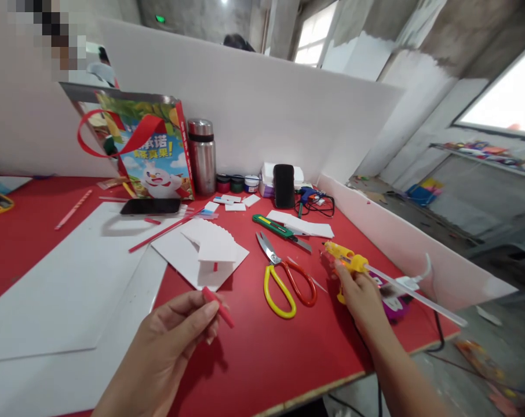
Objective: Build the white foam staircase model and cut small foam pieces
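Observation:
My left hand [175, 333] pinches a short red strip [219, 307] between thumb and fingers, low over the red table [262, 353]. My right hand [362, 292] grips a yellow glue gun [345, 258] with a clear glue stick [414, 292] jutting out behind it. The gun's nozzle points left, toward the scissors [284, 278] with yellow and red handles. A small white foam-board model [212, 252] stands on a white base just beyond my left hand.
Large white sheets [62, 289] cover the left of the table. A green utility knife [277, 229], black phone [150, 206], colourful gift bag [147, 150], steel flask [201, 156], paint jars [236, 183] and white partition walls [401, 237] surround the work area.

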Tool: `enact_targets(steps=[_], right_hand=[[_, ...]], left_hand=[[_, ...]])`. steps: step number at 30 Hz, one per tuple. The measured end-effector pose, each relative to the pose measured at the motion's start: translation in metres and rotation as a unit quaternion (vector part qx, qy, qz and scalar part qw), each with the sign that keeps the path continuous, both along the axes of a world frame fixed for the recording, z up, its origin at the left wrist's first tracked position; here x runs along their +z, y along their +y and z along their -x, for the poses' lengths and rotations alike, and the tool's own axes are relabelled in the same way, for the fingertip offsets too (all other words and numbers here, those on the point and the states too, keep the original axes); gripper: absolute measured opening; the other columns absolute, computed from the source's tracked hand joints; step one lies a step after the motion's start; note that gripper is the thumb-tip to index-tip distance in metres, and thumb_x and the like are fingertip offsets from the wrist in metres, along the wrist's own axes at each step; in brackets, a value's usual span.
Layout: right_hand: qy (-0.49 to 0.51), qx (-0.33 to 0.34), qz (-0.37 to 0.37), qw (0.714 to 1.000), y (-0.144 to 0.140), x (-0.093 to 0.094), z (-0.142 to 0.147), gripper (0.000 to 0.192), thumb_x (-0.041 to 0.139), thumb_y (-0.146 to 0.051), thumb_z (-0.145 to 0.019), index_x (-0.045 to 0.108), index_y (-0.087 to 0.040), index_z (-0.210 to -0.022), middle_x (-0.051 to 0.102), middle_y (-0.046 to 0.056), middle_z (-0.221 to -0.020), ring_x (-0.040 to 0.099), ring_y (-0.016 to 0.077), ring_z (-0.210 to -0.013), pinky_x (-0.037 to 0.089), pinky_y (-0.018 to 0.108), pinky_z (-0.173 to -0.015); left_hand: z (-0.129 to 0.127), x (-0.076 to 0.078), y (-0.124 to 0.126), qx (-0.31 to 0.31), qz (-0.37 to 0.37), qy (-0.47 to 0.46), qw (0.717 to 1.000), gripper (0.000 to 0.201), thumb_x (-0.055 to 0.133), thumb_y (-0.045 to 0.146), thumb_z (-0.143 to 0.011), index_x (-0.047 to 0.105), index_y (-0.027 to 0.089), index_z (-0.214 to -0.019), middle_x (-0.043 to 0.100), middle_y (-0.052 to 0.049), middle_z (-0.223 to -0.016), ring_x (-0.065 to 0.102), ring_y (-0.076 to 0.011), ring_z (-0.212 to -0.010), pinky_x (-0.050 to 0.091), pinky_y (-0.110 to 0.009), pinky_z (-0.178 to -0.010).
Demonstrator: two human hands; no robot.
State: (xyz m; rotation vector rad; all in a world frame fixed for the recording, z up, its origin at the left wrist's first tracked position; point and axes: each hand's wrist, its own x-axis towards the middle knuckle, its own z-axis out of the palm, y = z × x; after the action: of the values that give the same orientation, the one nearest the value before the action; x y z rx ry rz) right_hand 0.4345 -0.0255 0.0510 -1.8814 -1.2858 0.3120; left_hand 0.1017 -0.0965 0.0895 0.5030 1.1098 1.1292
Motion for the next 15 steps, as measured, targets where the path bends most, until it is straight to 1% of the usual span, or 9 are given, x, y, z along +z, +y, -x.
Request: enact_targets(steps=[3, 6, 9, 11, 13, 15], right_hand=[[-0.05, 0.01, 0.038, 0.998, 0.005, 0.006, 0.003, 0.046, 0.054, -0.06, -0.083, 0.054, -0.026, -0.053, 0.065, 0.011, -0.06, 0.063, 0.0299, -0.073, 0.045, 0.039, -0.07], [-0.085, 0.012, 0.051, 0.995, 0.006, 0.01, 0.007, 0.04, 0.051, -0.06, -0.08, 0.048, -0.029, -0.055, 0.062, 0.011, -0.057, 0.063, 0.0321, -0.074, 0.047, 0.041, -0.072], [-0.112, 0.008, 0.046, 0.993, 0.003, 0.009, 0.008, 0.035, 0.048, -0.06, -0.077, 0.043, -0.031, -0.06, 0.062, 0.012, -0.063, 0.063, 0.0349, -0.081, 0.048, 0.045, -0.077], [-0.144, -0.001, 0.045, 0.989, -0.001, 0.004, 0.005, 0.033, 0.046, -0.061, -0.076, 0.04, -0.031, -0.063, 0.062, 0.012, -0.067, 0.063, 0.0348, -0.08, 0.049, 0.047, -0.077], [-0.178, 0.0, 0.049, 0.983, -0.004, -0.002, 0.001, 0.033, 0.044, -0.061, -0.077, 0.043, -0.029, -0.067, 0.064, 0.014, -0.074, 0.065, 0.0342, -0.08, 0.05, 0.047, -0.078], [-0.198, 0.003, 0.043, 0.979, -0.009, -0.01, -0.005, 0.037, 0.044, -0.062, -0.078, 0.052, -0.026, -0.074, 0.069, 0.017, -0.087, 0.067, 0.0361, -0.09, 0.051, 0.049, -0.084]], left_hand=[[0.001, -0.003, 0.001, -0.003, -0.001, 0.019, 1.0, 0.029, 0.091, 0.033, -0.067, 0.077, 0.016, -0.085, 0.072, -0.003, -0.08, 0.059, -0.0115, -0.068, 0.051, -0.02, -0.067], [0.001, -0.004, 0.001, -0.008, 0.003, 0.032, 0.999, 0.027, 0.088, 0.035, -0.072, 0.075, 0.016, -0.087, 0.072, -0.004, -0.08, 0.059, -0.012, -0.07, 0.049, -0.02, -0.066], [0.0, -0.006, 0.001, -0.02, -0.002, 0.038, 0.999, 0.026, 0.086, 0.037, -0.074, 0.074, 0.016, -0.085, 0.071, -0.004, -0.077, 0.058, -0.0127, -0.067, 0.049, -0.022, -0.063], [0.0, -0.006, 0.001, -0.015, -0.007, 0.047, 0.999, 0.026, 0.086, 0.037, -0.073, 0.074, 0.017, -0.085, 0.07, -0.003, -0.076, 0.058, -0.0124, -0.067, 0.049, -0.022, -0.064], [0.0, -0.006, 0.003, -0.003, -0.014, 0.061, 0.998, 0.027, 0.087, 0.036, -0.072, 0.074, 0.017, -0.086, 0.071, -0.003, -0.076, 0.058, -0.012, -0.066, 0.05, -0.021, -0.063], [-0.001, -0.003, 0.004, 0.008, -0.028, 0.076, 0.997, 0.028, 0.087, 0.037, -0.07, 0.074, 0.016, -0.085, 0.071, -0.004, -0.075, 0.058, -0.0126, -0.064, 0.05, -0.022, -0.06]])
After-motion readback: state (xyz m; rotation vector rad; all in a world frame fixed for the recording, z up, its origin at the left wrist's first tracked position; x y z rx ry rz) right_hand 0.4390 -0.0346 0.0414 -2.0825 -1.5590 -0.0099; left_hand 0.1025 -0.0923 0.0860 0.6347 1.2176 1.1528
